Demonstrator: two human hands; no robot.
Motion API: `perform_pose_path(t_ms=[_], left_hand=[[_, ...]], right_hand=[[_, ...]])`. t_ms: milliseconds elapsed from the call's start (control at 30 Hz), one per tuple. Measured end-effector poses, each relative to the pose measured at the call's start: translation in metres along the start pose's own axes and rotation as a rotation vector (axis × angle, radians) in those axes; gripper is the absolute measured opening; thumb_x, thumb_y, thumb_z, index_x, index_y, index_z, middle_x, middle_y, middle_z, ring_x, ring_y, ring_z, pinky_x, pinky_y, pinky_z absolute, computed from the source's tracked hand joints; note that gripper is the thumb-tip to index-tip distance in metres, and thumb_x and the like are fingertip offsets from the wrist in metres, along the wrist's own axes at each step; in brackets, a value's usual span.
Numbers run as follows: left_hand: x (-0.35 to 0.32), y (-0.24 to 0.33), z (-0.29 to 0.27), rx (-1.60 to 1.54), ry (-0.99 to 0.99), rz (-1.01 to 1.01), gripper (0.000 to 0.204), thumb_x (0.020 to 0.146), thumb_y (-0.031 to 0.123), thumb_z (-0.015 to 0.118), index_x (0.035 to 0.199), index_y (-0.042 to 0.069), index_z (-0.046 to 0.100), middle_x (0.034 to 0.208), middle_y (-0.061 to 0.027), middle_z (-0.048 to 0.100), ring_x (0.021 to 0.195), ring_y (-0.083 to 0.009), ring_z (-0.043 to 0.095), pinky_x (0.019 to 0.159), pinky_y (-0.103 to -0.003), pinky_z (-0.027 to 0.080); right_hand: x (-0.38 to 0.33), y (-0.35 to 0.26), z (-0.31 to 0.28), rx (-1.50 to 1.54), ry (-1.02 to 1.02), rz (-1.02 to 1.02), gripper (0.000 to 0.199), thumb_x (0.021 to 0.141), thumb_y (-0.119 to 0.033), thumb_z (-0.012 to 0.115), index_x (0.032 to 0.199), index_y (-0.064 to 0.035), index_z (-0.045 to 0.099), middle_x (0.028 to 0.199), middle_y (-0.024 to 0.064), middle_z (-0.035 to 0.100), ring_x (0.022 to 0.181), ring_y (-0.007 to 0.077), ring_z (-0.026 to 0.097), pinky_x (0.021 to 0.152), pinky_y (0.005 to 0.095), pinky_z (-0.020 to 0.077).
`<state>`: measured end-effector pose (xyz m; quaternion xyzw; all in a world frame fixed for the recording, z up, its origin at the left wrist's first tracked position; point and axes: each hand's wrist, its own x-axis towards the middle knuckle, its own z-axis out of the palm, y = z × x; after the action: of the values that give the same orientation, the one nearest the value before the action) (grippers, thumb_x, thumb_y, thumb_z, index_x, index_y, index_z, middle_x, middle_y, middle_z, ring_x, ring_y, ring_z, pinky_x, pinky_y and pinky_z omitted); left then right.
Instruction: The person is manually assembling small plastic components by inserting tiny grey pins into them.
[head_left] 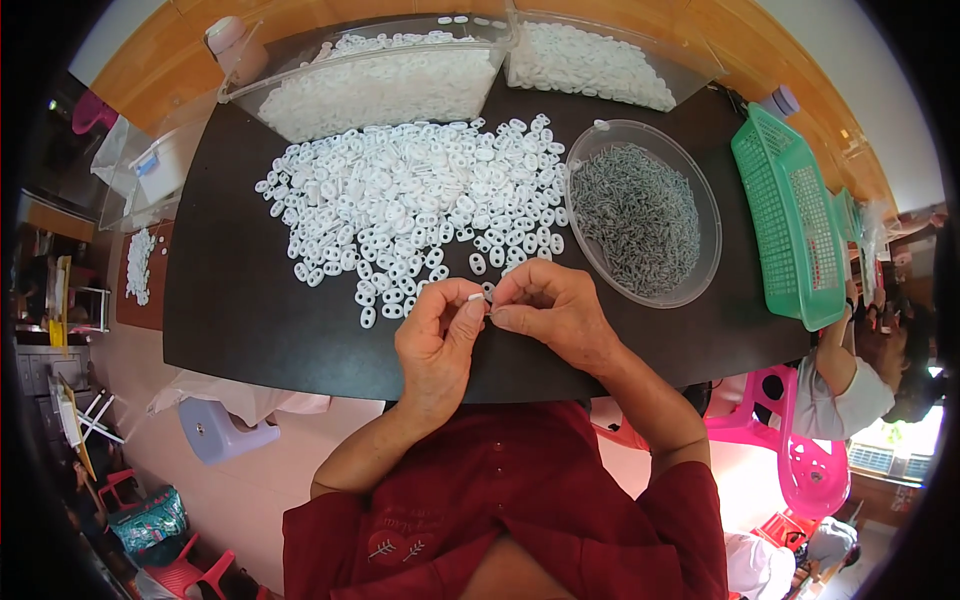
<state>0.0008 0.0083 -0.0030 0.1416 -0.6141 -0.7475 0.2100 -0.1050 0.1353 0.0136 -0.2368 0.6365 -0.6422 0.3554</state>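
Note:
Close to the table's near edge, my left hand (437, 335) pinches a small white plastic piece (476, 297) between thumb and fingertips. Facing it, my right hand (562, 310) has its thumb and index finger pressed together right beside that piece; whatever they grip is too small to make out. Just beyond both hands spreads a heap of white oval plastic pieces (400, 190), each with two holes. To the right of the heap stands a round clear tub (708, 262) holding many small grey screws (635, 220).
Two clear bins (365, 85) (590, 65) of white pieces stand at the back. A green plastic basket (800, 240) lies along the right edge of the dark table (250, 330). Another person's arm (838, 355) shows at far right, near pink chairs (812, 475). A lavender stool (222, 432) is lower left.

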Motion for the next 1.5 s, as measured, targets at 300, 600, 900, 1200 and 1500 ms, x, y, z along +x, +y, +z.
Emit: perform_pose_path(t_ms=[300, 600, 900, 1200, 1500], left_hand=[[0.004, -0.003, 0.002, 0.387, 0.058, 0.213, 0.006, 0.092, 0.005, 0.055, 0.097, 0.001, 0.054, 0.079, -0.0034, 0.055, 0.068, -0.0089, 0.050, 0.061, -0.022, 0.044], [0.009, 0.001, -0.010, 0.273, 0.095, 0.096, 0.007, 0.093, 0.006, 0.053, 0.099, 0.003, 0.052, 0.081, 0.0010, 0.051, 0.070, -0.0052, 0.044, 0.063, -0.019, 0.040], [0.008, 0.001, -0.013, 0.155, 0.102, 0.083, 0.009, 0.094, 0.010, 0.054, 0.098, 0.002, 0.053, 0.079, 0.0012, 0.050, 0.066, -0.0040, 0.042, 0.058, -0.017, 0.037], [0.007, 0.002, -0.008, 0.107, 0.106, 0.070, 0.010, 0.093, 0.011, 0.055, 0.098, 0.002, 0.053, 0.080, 0.0012, 0.051, 0.066, -0.0041, 0.043, 0.058, -0.017, 0.037], [0.003, 0.003, 0.002, 0.042, 0.101, 0.089, 0.011, 0.093, 0.008, 0.054, 0.100, 0.000, 0.053, 0.085, -0.0003, 0.052, 0.068, -0.0059, 0.046, 0.061, -0.018, 0.041]], right_hand=[[0.005, -0.001, 0.007, 0.062, -0.002, 0.043, 0.018, 0.078, -0.006, 0.069, 0.092, 0.0002, 0.060, 0.079, 0.0012, 0.061, 0.069, 0.0057, 0.054, 0.062, 0.0214, 0.0461], [0.010, 0.005, 0.006, -0.801, 0.139, -0.526, 0.024, 0.072, 0.004, 0.067, 0.092, -0.0019, 0.057, 0.078, 0.0053, 0.058, 0.065, 0.0165, 0.056, 0.059, 0.0293, 0.0453], [0.023, 0.013, -0.010, -1.024, 0.228, -0.632, 0.022, 0.070, 0.005, 0.066, 0.088, -0.0023, 0.057, 0.076, 0.0095, 0.056, 0.071, 0.0272, 0.056, 0.060, 0.0354, 0.0446], [0.005, -0.010, -0.002, -0.735, 0.227, -0.584, 0.015, 0.073, 0.001, 0.069, 0.086, -0.0024, 0.063, 0.077, 0.0078, 0.060, 0.069, 0.0215, 0.056, 0.059, 0.0305, 0.0436], [-0.001, -0.003, 0.027, -0.474, 0.196, -0.516, 0.013, 0.074, -0.001, 0.070, 0.086, -0.0022, 0.065, 0.074, 0.0060, 0.060, 0.064, 0.0143, 0.054, 0.057, 0.0262, 0.0427]])
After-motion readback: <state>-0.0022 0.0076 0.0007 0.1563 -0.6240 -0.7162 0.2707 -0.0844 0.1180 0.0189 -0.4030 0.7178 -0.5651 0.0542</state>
